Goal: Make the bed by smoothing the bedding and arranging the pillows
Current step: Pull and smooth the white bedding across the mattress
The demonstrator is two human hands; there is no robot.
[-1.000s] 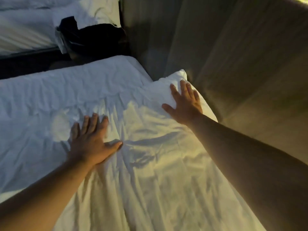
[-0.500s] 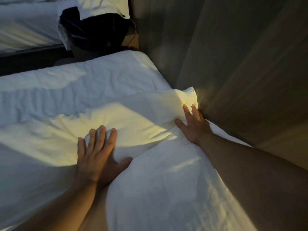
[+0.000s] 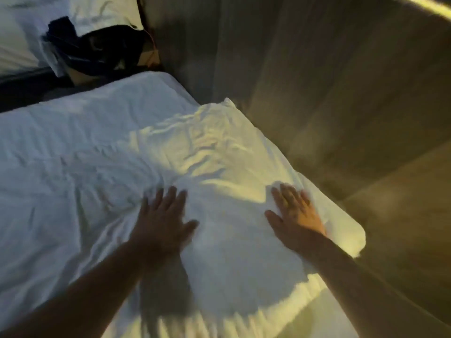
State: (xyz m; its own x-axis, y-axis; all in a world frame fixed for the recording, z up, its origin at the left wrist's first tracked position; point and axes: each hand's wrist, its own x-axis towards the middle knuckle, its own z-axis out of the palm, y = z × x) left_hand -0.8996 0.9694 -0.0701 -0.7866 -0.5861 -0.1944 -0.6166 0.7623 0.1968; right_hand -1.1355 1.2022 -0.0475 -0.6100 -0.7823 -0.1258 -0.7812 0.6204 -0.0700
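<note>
A white pillow (image 3: pixel 234 252) lies flat at the head of the bed, along the wooden headboard side. My left hand (image 3: pixel 162 220) presses palm-down on the pillow's left part, fingers straight and spread. My right hand (image 3: pixel 295 218) lies flat on its right part near the edge, fingers straight. A second white pillow (image 3: pixel 202 142) sits just beyond, wrinkled, its far corner touching the wall. White bedding (image 3: pixel 61 172) covers the mattress to the left, creased. Both hands are blurred by motion.
A brown wooden headboard wall (image 3: pixel 341 106) runs along the right. A dark bag or heap of clothing (image 3: pixel 97 52) sits in the gap at the top left. Behind it lies another bed with white bedding (image 3: pixel 22 32).
Both hands have slid back toward me, off the far pillow's edge and onto the near pillow, where they now lie flat. The view has shifted.
</note>
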